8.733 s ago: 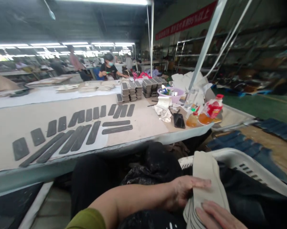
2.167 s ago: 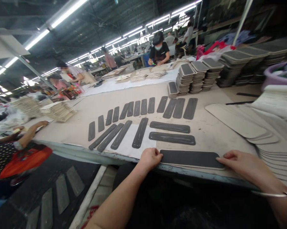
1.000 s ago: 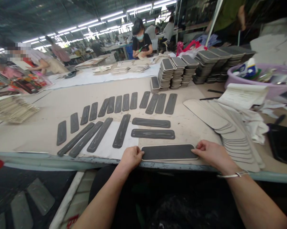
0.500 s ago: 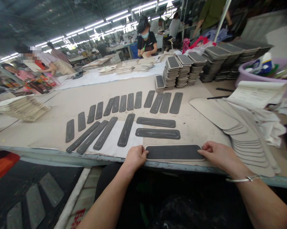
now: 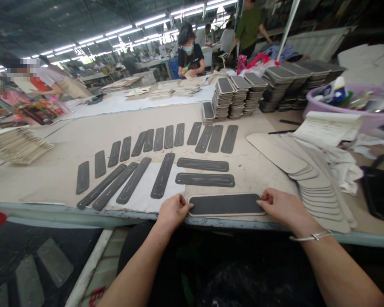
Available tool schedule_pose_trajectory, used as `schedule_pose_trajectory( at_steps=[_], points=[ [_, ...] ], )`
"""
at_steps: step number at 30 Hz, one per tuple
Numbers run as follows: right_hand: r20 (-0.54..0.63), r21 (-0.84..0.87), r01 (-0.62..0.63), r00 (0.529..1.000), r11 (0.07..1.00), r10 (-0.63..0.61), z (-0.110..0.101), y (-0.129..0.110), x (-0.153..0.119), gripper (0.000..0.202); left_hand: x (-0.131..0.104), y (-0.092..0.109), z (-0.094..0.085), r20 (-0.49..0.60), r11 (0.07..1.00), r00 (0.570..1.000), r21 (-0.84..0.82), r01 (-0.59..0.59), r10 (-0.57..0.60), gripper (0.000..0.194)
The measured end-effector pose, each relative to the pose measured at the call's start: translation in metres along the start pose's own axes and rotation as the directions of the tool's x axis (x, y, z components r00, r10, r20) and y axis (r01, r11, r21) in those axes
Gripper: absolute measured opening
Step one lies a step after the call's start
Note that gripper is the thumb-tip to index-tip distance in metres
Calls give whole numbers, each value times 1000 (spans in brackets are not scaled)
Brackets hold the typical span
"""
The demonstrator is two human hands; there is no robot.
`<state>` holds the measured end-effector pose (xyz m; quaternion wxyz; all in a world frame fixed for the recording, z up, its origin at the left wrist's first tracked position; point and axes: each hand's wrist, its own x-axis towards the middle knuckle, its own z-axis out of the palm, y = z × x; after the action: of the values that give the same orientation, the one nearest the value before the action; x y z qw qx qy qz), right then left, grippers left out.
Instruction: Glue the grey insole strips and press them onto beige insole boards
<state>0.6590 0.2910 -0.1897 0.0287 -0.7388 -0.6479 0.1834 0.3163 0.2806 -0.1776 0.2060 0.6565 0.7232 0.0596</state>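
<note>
Our left hand [image 5: 174, 211] and right hand [image 5: 283, 209] each pinch one end of the dark, pale-rimmed strip [image 5: 226, 204] — it lies between them at the worktop's [image 5: 121, 214] near edge, its long axis running left to right, roughly along that edge, neither hand clearly nearer.

On the right of the surface [image 5: 51, 181], a purple basin [image 5: 372, 123] holds a white-and-blue bottle [image 5: 339, 90] and other small items. An open pad of paper [image 5: 326, 128] lies just in front, near a crumpled white cloth [image 5: 348, 170] and a flat black object [image 5: 382, 192]. Behind are a bright red cloth [image 5: 258, 59], a slanting pole [image 5: 288, 32], a masked person [image 5: 192, 57] and another in an olive top [image 5: 249, 27]. Tube lights [image 5: 150, 20] line the ceiling.
</note>
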Motion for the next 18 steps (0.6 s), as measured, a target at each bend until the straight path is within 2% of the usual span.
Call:
schedule_pose_trajectory(
  at_steps=[3,7,9,11,12,13,14,16,17,18],
  points=[
    [41,-31,-4,999,999,6,-1,7,1,31,-3,1,-1,4,999,1000,-38,-17,18,20],
    [131,8,-55,990,998,54,-4,27,12,29,-4,2,-1,7,998,1000,-54,-8,8,21],
    [49,3,-103,993,995,103,-7,28,11,28,-3,2,-1,13,999,1000,-49,-6,7,20],
    [-167,19,-105,980,994,107,-9,13,-1,32,-3,2,-1,16,999,1000,-42,-16,17,19],
    [-303,67,-36,951,997,54,-7,-2,-10,36,-3,2,-1,19,999,1000,-39,-24,25,18],
    [-356,88,83,933,993,-46,-4,-19,-21,43,-2,2,-2,23,999,999,-36,-29,29,18],
    [-376,78,259,902,963,-212,2,-39,-31,48,-2,2,-2,28,999,999,-32,-32,33,17],
    [-292,-23,559,789,829,-541,20,-77,-47,53,-1,1,-2,39,999,998,-28,-41,42,17],
    [-206,-71,661,723,747,-659,30,-92,-52,58,0,1,-2,41,999,998,-27,-46,47,17],
    [-147,-107,718,673,688,-725,40,-101,-55,64,0,1,-2,42,998,998,-26,-51,52,18]
  ],
)
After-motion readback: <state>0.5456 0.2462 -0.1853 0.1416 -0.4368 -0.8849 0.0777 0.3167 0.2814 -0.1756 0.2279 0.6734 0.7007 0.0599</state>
